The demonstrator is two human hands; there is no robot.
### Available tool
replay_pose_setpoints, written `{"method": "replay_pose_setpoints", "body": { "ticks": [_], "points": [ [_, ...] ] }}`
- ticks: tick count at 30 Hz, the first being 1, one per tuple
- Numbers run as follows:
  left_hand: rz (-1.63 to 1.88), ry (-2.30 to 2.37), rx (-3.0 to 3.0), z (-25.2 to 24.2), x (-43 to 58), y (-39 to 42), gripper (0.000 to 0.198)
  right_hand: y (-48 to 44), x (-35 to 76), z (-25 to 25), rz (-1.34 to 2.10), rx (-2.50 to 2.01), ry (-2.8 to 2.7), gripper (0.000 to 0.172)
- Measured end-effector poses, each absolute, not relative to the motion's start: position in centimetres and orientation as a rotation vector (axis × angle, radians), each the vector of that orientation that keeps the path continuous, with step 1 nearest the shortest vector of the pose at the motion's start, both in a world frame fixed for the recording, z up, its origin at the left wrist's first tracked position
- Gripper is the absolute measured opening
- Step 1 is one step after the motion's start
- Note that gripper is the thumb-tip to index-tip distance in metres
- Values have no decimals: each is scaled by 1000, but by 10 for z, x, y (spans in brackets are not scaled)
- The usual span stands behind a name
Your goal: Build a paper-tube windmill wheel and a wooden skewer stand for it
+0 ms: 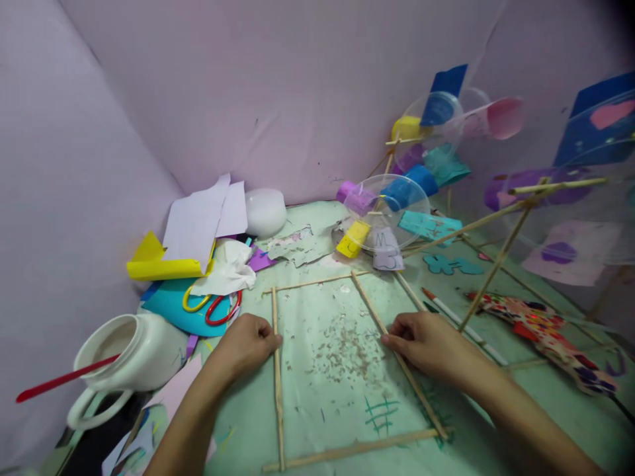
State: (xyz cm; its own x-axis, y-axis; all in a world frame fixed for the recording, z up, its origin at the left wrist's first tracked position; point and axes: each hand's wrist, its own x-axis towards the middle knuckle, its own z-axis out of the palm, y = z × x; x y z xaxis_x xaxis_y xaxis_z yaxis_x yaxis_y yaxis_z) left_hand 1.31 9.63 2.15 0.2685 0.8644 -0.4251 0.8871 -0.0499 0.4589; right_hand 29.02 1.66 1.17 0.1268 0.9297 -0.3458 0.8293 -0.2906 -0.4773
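Observation:
My left hand (251, 345) is closed, with thumb and fingers pinching the left wooden stick (279, 403) of a four-sided frame lying on the green surface. On the opposite side, my right hand (421, 342) pinches the right wooden stick (368, 297) near its middle, fingers curled. A far stick (317, 282) and a near stick (357, 451) cross the ends of these two, so the corners overlap. Inside the frame, brownish crumbs (347, 350) are scattered on the green surface. A green crosshatch drawing (381, 416) shows near the front.
Left: a white jug (159, 344) on its side with a red stick (67, 378), scissors (223, 307), a crumpled tissue (225, 268) and coloured paper (166, 268). Right: a stick stand (501, 254) with clear discs and coloured paper cups (409, 188), a white pencil (446, 309), and patterned cloth (540, 334).

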Motion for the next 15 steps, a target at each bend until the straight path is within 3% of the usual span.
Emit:
{"method": "replay_pose_setpoints", "body": {
  "ticks": [8,15],
  "points": [
    [-61,1460,1753,42,8,86,22,10,292,22,1165,-2066,-1758,24],
    [73,1469,1590,60,5,84,29,8,291,28,1196,-1911,-1544,24]
  ]
}}
